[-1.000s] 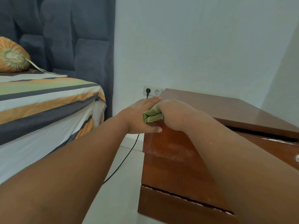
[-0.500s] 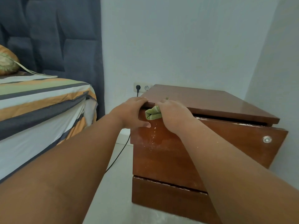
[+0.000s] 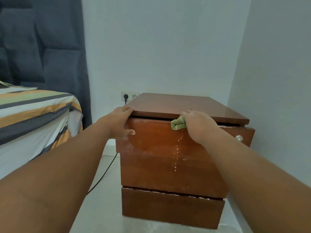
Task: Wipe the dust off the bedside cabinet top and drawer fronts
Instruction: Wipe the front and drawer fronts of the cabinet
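Note:
The brown wooden bedside cabinet [image 3: 168, 172] stands in the room's corner, its glossy top [image 3: 176, 103] bare. Its upper drawer front [image 3: 156, 137] sits slightly pulled out, with a round knob [image 3: 239, 138] at the right. My left hand [image 3: 120, 122] grips the cabinet's top left front corner, thumb on the drawer front. My right hand [image 3: 198, 126] presses a folded green cloth [image 3: 178, 124] against the drawer's upper edge. A trail of water drops [image 3: 176, 152] runs down the wood below the cloth. A lower drawer front [image 3: 171, 207] sits near the floor.
A bed with a striped sheet [image 3: 33, 115] lies at the left, against a dark padded headboard [image 3: 42, 47]. A wall socket [image 3: 129, 96] with a black plug sits behind the cabinet; its cable [image 3: 104, 170] trails down to the pale floor. White walls close the corner.
My right hand has slid the cloth rightwards along the upper drawer's edge, away from my left hand. The drip trail has lengthened. The view has swung to face the cabinet.

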